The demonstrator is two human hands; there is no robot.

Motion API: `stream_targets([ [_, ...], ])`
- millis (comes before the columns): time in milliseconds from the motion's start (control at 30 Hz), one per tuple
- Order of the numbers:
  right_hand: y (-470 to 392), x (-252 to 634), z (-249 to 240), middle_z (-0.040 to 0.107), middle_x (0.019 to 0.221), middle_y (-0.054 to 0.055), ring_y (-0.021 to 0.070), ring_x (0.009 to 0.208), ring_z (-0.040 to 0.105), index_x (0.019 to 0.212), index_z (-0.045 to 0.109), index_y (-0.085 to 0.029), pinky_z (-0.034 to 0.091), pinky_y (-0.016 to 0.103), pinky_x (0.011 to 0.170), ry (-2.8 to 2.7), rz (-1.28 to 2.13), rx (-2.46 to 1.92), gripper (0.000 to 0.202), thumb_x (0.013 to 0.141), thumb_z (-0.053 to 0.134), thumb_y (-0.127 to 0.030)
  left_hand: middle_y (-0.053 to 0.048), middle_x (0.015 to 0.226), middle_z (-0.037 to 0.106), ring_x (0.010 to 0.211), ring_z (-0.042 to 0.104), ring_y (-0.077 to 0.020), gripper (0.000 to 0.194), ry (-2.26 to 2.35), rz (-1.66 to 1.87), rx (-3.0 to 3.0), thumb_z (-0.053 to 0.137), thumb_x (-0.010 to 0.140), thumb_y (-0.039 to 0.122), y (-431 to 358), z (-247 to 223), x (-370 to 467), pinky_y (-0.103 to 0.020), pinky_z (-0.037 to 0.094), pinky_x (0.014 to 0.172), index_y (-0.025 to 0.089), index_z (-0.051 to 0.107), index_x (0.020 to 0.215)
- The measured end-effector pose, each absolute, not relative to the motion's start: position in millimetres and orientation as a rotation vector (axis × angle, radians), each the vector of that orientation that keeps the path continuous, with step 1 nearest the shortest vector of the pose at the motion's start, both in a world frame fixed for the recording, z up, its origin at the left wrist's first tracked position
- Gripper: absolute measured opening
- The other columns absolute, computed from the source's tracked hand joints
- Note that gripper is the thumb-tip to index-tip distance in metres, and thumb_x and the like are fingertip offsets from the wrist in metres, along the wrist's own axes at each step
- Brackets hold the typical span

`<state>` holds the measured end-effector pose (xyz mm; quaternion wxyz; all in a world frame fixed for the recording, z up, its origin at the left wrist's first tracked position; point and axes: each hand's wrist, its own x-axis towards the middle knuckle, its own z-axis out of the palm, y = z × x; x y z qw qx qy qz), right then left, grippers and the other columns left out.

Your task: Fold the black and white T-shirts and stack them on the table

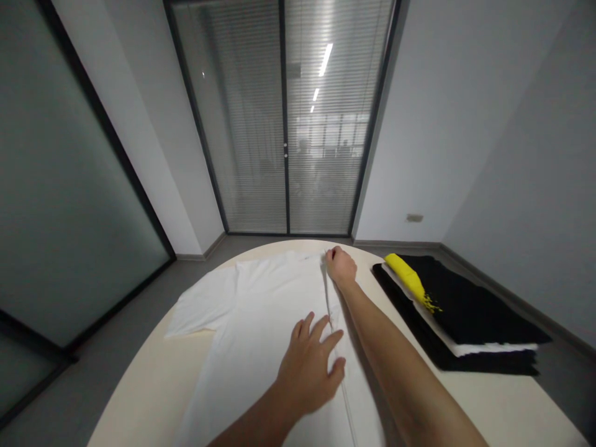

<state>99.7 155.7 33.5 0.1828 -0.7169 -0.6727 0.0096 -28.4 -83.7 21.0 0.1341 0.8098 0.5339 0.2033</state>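
A white T-shirt (pixel 265 310) lies spread on the round table, one sleeve out to the left. Its right side is folded inward in a long strip. My left hand (pixel 311 366) rests on the shirt with fingers spread, the fingertips by the edge of the folded strip. Farther off, my right hand (pixel 342 266) is closed on the shirt's fabric at the far end of that strip. The fingertips of the right hand are partly hidden.
On the right of the pale table (pixel 139 385) sits a stack of folded black and white clothes (pixel 470 304) with a yellow patch on top. Glass doors with blinds (pixel 284 124) stand beyond the table, between grey walls.
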Motion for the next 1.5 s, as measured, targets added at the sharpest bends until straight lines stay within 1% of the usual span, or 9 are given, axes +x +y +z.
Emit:
stream_targets([
  [133, 158, 102, 25, 0.063, 0.135, 0.014, 0.0256, 0.125, 0.057, 0.131, 0.062, -0.019, 0.043, 0.034, 0.101, -2.046, 0.064, -1.922, 0.046, 0.105, 0.029, -0.040, -0.001, 0.159, 0.043, 0.151, 0.027, -0.0319, 0.052, 1.556, 0.602, 2.354, 0.051, 0.095, 0.045, -84, 19, -28, -0.053, 0.021, 0.125, 0.033, 0.054, 0.145],
  [267, 159, 105, 13, 0.040, 0.158, 0.019, 0.0317, 0.146, 0.035, 0.149, 0.046, -0.014, 0.027, 0.045, 0.117, -2.108, 0.088, -1.953, 0.058, 0.105, 0.028, -0.046, -0.001, 0.159, 0.043, 0.151, 0.027, -0.0319, 0.052, 1.558, 0.584, 2.352, 0.050, 0.095, 0.046, -83, 19, -28, -0.053, 0.020, 0.125, 0.033, 0.053, 0.145],
  [400, 165, 110, 7, 0.029, 0.165, 0.016, 0.0338, 0.152, 0.025, 0.156, 0.039, -0.018, 0.018, 0.051, 0.121, -2.200, 0.183, -1.973, 0.068, 0.102, 0.029, -0.059, -0.001, 0.161, 0.040, 0.152, 0.025, -0.0325, 0.053, 1.553, 0.557, 2.344, 0.049, 0.095, 0.046, -83, 20, -28, -0.053, 0.019, 0.126, 0.033, 0.052, 0.146],
  [533, 165, 111, 11, 0.020, 0.168, 0.013, 0.0332, 0.154, 0.016, 0.160, 0.028, -0.021, 0.013, 0.055, 0.122, -2.219, 0.260, -2.041, 0.071, 0.103, 0.023, -0.062, -0.001, 0.162, 0.037, 0.153, 0.022, -0.0327, 0.055, 1.540, 0.538, 2.339, 0.048, 0.095, 0.046, -84, 20, -28, -0.054, 0.016, 0.126, 0.032, 0.050, 0.148],
  [633, 156, 105, 18, 0.031, 0.164, 0.015, 0.0314, 0.151, 0.025, 0.154, 0.040, -0.019, 0.017, 0.053, 0.121, -2.167, 0.165, -2.006, 0.062, 0.106, 0.020, -0.052, -0.001, 0.163, 0.037, 0.154, 0.022, -0.0321, 0.056, 1.542, 0.540, 2.341, 0.048, 0.095, 0.046, -83, 20, -28, -0.054, 0.015, 0.127, 0.031, 0.050, 0.148],
  [767, 138, 96, 27, 0.051, 0.147, 0.018, 0.0252, 0.136, 0.046, 0.135, 0.058, -0.015, 0.035, 0.038, 0.112, -2.114, 0.053, -1.967, 0.047, 0.106, 0.024, -0.032, -0.002, 0.164, 0.034, 0.155, 0.019, -0.0310, 0.064, 1.548, 0.527, 2.336, 0.048, 0.094, 0.048, -82, 19, -28, -0.053, 0.012, 0.128, 0.027, 0.041, 0.154],
  [967, 123, 110, 35, 0.055, 0.136, 0.026, 0.0352, 0.126, 0.054, 0.136, 0.052, -0.008, 0.047, 0.046, 0.096, -1.878, 0.054, -2.249, 0.043, 0.097, 0.034, -0.013, -0.003, 0.165, 0.032, 0.155, 0.017, -0.0311, 0.066, 1.554, 0.491, 2.343, 0.045, 0.096, 0.050, -84, 21, -27, -0.053, 0.010, 0.128, 0.025, 0.039, 0.156],
  [1233, 118, 143, 35, 0.062, 0.123, 0.025, 0.0311, 0.113, 0.065, 0.134, 0.055, -0.012, 0.052, 0.039, 0.086, -1.870, 0.099, -2.306, 0.041, 0.099, 0.035, -0.014, -0.002, 0.166, 0.029, 0.155, 0.017, -0.0306, 0.065, 1.569, 0.439, 2.366, 0.047, 0.095, 0.048, -83, 24, -26, -0.054, 0.010, 0.127, 0.029, 0.038, 0.156],
  [1500, 117, 156, 30, 0.060, 0.125, 0.023, 0.0290, 0.119, 0.060, 0.127, 0.062, -0.013, 0.053, 0.036, 0.087, -1.872, 0.024, -2.277, 0.040, 0.099, 0.032, -0.010, -0.002, 0.166, 0.029, 0.155, 0.017, -0.0306, 0.065, 1.568, 0.411, 2.378, 0.048, 0.093, 0.046, -75, 25, -16, -0.054, 0.011, 0.127, 0.029, 0.039, 0.156],
])
